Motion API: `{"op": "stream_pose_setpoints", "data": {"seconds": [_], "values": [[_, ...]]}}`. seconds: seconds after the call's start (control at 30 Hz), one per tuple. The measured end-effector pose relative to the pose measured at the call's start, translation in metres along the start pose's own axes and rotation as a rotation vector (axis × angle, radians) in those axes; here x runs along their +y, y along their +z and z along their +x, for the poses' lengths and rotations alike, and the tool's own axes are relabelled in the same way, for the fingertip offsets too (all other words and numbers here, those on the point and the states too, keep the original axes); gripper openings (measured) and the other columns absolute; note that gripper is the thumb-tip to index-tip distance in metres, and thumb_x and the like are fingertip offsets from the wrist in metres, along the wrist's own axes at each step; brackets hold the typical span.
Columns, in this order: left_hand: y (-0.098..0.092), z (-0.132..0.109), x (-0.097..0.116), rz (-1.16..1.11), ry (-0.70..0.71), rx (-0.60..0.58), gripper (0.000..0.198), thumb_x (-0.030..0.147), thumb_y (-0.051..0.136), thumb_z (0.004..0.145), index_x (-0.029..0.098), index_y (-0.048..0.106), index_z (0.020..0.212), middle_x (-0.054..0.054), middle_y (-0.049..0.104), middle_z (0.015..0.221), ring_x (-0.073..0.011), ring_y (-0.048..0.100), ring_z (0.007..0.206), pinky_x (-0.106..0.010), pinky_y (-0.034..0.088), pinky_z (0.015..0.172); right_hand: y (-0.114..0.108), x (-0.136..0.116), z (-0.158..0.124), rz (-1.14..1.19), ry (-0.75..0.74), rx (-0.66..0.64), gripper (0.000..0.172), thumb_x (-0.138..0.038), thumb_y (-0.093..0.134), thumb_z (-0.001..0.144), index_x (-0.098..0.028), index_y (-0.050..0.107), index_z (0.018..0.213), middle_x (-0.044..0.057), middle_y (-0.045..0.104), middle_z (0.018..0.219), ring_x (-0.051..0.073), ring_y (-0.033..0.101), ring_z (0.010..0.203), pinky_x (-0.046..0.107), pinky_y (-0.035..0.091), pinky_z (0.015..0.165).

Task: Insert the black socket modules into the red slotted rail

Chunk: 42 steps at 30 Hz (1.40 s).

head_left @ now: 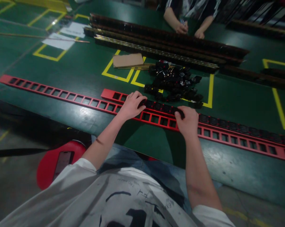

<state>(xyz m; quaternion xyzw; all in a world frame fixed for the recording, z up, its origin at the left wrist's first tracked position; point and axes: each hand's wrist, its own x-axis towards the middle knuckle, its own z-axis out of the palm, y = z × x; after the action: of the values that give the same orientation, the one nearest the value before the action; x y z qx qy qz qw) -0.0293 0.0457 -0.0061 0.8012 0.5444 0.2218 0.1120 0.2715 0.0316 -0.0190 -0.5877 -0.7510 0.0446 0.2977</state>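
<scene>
Two long red strips with rows of square openings lie side by side on the table: a front red strip (95, 103) and a rear red strip (107, 93). Black square pieces (166, 108) fill many openings of the rear strip, from between my hands out to the right. My left hand (133, 105) is closed over a black piece (142, 102) at the rear strip, near its open left end. Further right, my right hand (188, 121) grips another black piece (179, 112) on that same strip. A heap of loose black pieces (174, 80) lies just behind the strips.
A brown cardboard piece (128, 60) rests behind the strips. Long dark profiles (156, 47) stretch across the table, with a co-worker's hands (182, 27) beyond them. White papers (59, 41) lie at back left. A phone (63, 162) is on a red stool (44, 170).
</scene>
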Motion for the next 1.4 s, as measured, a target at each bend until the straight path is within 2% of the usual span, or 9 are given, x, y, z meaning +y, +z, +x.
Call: {"op": "stream_pose_setpoints", "data": {"seconds": [0.5, 0.87, 1.13, 1.4], "values": [[0.002, 0.002, -0.002, 0.038, -0.005, -0.033, 0.034, 0.026, 0.060, 0.095, 0.021, 0.065, 0.128, -0.010, 0.057, 0.114, -0.0291, 0.054, 0.111, -0.047, 0.046, 0.100, -0.003, -0.003, -0.001, 0.015, 0.019, -0.029, 0.025, -0.030, 0.053, 0.094, -0.020, 0.070, 0.110, 0.012, 0.074, 0.118, 0.032, 0.062, 0.111, 0.050, 0.044, 0.101], [0.000, 0.006, -0.005, -0.022, -0.052, -0.049, 0.035, 0.026, 0.069, 0.089, 0.022, 0.068, 0.124, -0.008, 0.057, 0.112, -0.0275, 0.056, 0.105, -0.047, 0.048, 0.096, -0.005, -0.004, -0.003, 0.011, 0.020, -0.036, 0.024, -0.029, 0.054, 0.095, -0.020, 0.069, 0.111, 0.011, 0.074, 0.118, 0.032, 0.062, 0.110, 0.049, 0.044, 0.100], [-0.002, 0.009, -0.006, -0.018, -0.057, -0.092, 0.035, 0.027, 0.065, 0.090, 0.024, 0.069, 0.125, -0.007, 0.058, 0.111, -0.0264, 0.055, 0.104, -0.046, 0.048, 0.095, -0.007, -0.005, -0.002, 0.012, 0.035, -0.072, 0.026, -0.029, 0.051, 0.096, -0.020, 0.069, 0.113, 0.012, 0.072, 0.120, 0.031, 0.061, 0.113, 0.049, 0.043, 0.102], [-0.003, 0.010, -0.006, 0.011, -0.060, -0.109, 0.034, 0.028, 0.063, 0.092, 0.024, 0.070, 0.125, -0.007, 0.059, 0.109, -0.0264, 0.055, 0.103, -0.044, 0.047, 0.094, -0.007, -0.006, -0.002, 0.033, 0.030, -0.051, 0.026, -0.029, 0.052, 0.095, -0.022, 0.070, 0.112, 0.011, 0.073, 0.119, 0.032, 0.062, 0.112, 0.051, 0.044, 0.102]]}}
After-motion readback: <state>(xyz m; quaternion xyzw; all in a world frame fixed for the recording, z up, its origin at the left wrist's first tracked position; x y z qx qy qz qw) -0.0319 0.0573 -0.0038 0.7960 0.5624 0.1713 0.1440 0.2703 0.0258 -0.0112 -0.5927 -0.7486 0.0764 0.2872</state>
